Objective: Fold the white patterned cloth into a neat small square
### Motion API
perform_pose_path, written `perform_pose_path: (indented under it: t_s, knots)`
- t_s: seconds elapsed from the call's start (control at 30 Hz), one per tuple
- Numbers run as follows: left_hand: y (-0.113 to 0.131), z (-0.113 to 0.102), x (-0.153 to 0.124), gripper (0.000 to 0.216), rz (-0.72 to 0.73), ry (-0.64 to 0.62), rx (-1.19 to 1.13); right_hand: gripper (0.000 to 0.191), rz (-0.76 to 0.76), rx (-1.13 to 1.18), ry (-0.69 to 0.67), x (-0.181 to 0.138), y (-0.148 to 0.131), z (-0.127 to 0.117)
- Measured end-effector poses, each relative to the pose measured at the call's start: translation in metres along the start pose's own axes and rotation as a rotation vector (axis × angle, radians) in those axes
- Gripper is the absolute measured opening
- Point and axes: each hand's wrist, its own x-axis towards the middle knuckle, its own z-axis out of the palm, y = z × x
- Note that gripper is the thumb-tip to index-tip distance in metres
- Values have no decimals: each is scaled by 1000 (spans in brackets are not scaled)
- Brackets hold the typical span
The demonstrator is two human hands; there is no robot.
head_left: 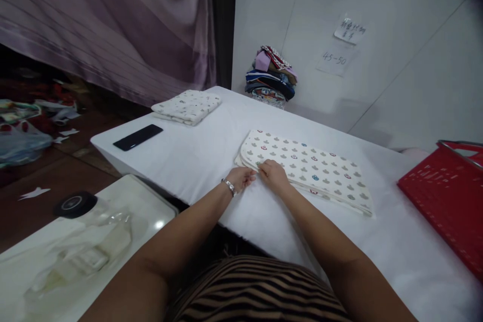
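A folded white cloth [317, 166] with grey, red and blue printed motifs lies flat on the white-covered table in front of me. At its near left corner, my right hand [274, 176] has its fingers closed on the layered edge. My left hand [240, 179], with a metal watch or bracelet on the wrist, is just left of it against the same corner. Its fingers are curled together, and what they pinch is hidden. Another folded white printed cloth [187, 106] rests at the table's far left, apart from both hands.
A black phone-like slab [138, 137] lies near the table's left end. A red plastic basket [445, 196] stands at the right. Stacked folded clothes [270, 78] sit by the wall at the back. A white sewing-machine-like surface [147, 204] with a black round object [75, 204] is at lower left.
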Motion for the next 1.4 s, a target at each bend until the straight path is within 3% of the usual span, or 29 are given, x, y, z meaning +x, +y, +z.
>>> perform_pose_path:
  t_s: [0.53, 0.7, 0.9, 1.23, 1.4]
  knots:
    - [-5, 15, 10, 5, 196, 51, -53, 20, 29, 65, 18, 1, -1, 0]
    - [-2, 14, 13, 7, 184, 100, -37, 23, 52, 69, 32, 3, -1, 0]
    - [-2, 15, 17, 9, 159, 142, -2, 23, -22, 27, 43, 0, -2, 2]
    - [13, 4, 13, 13, 74, 70, 84, 20, -52, -55, 46, -2, -5, 10]
    - [26, 6, 24, 17, 128, 86, 211, 23, -29, -79, 79, -1, -5, 11]
